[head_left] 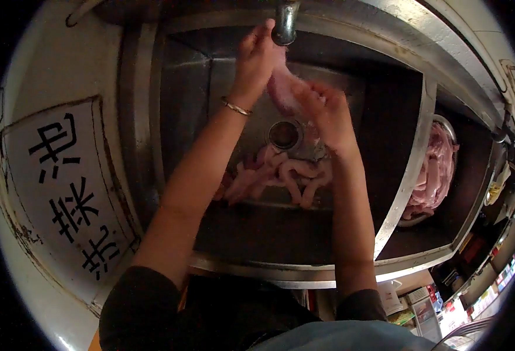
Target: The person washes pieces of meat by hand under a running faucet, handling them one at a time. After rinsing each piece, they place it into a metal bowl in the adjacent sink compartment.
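Under the metal faucet, a long pink piece of raw meat stretches between my two hands. My left hand, with a bracelet on the wrist, is closed round its upper end close to the spout. Lower and to the right, my right hand grips the other end; its fingers are slightly blurred. Below my hands, the sink's drain shows in the metal floor. More raw pieces lie on the sink bottom, among them a pale, curved tube-like strip.
A metal divider separates this basin from a second one on the right, where a bowl of pink meat stands. The sink's front rim runs before my body. A sign with black characters is on the left.
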A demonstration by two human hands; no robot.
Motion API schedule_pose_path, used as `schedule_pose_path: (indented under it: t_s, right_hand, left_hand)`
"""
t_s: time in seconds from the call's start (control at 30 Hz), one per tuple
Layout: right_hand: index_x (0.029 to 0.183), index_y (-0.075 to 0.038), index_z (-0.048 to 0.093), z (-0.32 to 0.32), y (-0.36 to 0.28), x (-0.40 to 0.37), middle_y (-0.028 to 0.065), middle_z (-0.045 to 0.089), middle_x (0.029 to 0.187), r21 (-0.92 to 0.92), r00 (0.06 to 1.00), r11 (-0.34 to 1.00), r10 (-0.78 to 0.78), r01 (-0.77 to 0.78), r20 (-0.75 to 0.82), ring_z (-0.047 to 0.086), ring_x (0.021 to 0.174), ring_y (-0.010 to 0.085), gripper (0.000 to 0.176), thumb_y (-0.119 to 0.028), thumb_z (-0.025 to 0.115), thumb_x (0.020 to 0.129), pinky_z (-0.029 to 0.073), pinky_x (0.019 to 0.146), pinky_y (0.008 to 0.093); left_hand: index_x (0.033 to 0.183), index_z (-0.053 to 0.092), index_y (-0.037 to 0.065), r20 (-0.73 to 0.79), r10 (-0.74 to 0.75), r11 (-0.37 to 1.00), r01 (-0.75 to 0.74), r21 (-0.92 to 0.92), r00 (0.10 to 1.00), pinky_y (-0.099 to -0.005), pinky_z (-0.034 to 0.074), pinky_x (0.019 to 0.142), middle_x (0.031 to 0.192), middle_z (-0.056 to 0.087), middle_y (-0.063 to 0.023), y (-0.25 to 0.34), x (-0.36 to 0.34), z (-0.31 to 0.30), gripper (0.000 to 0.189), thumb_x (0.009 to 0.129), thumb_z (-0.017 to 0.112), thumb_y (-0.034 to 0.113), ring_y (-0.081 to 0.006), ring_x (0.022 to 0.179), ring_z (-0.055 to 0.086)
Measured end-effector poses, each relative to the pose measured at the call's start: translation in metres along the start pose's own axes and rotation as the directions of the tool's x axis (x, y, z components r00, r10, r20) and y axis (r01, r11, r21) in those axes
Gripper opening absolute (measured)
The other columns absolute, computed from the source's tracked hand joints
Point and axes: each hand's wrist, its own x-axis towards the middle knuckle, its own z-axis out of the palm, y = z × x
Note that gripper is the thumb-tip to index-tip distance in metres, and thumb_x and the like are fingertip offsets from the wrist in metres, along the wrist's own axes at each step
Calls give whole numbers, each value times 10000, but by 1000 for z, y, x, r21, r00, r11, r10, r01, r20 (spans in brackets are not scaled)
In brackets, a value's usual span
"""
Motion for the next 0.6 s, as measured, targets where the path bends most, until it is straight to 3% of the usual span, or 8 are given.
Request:
schedule_pose_path:
  t_s: [0.07,0.13,0.17,0.23,0.27,0.4,0.47,0.6]
  right_hand:
    - [796,-26,588,4,-8,11,-25,477,581,20,1000,1000,-8,8,-12,437,539,44,208,-231,555,804,324,448,199]
    - [727,-37,570,19,-17,29,-45,427,526,247,999,968,-31,32,-7,391,483,36,244,-260,543,824,297,416,209]
    - [774,-13,583,22,-14,43,-7,502,580,256,994,963,-98,82,52,450,532,71,211,-221,565,803,360,466,248]
    - [806,13,593,31,-19,58,32,578,633,171,973,968,-205,185,104,510,577,105,193,-174,607,763,428,520,285]
    - [792,15,591,37,-26,62,32,578,632,72,964,969,-241,234,109,512,572,103,190,-166,626,745,432,525,283]
    - [844,7,589,40,-26,84,41,588,664,3,931,931,-365,365,30,526,604,106,221,-155,656,710,445,572,276]
    - [908,-6,580,42,-27,86,35,591,696,173,846,829,-529,532,-66,534,658,103,279,-166,666,696,442,632,255]
    - [947,-20,567,64,4,91,23,594,728,310,886,829,-433,464,-169,530,691,100,282,-169,655,724,430,663,231]
  left_hand:
    - [762,507,71,-115,149,983,-135,125,982,-249,423,562,640,513,-16,3,-3,-4,241,848,495,295,-110,593,507]
    - [855,521,99,6,-66,953,65,-295,998,-262,439,611,735,540,-3,6,-15,-8,240,863,479,335,-111,670,524]
    - [855,521,99,12,-66,953,66,-294,998,-262,439,611,735,540,-3,5,-24,-10,240,863,479,335,-111,670,524]
    - [971,516,129,186,-289,610,331,-720,939,-261,445,625,815,549,13,-5,-41,-12,269,858,482,371,-104,712,536]
    - [971,516,129,203,-296,598,346,-723,934,-261,445,625,815,549,13,-9,-42,-13,269,858,482,371,-104,712,536]
    - [1024,507,140,223,-213,795,301,-526,951,-230,435,642,838,541,32,-24,-40,-40,242,851,517,309,-84,733,538]
    - [1032,520,104,57,-131,956,141,-259,990,-223,430,639,884,555,24,-24,-33,-50,223,833,552,201,-86,782,548]
    - [1035,529,67,65,88,996,-85,-39,994,-217,432,654,924,568,-2,11,-33,-41,233,807,562,98,-85,826,545]
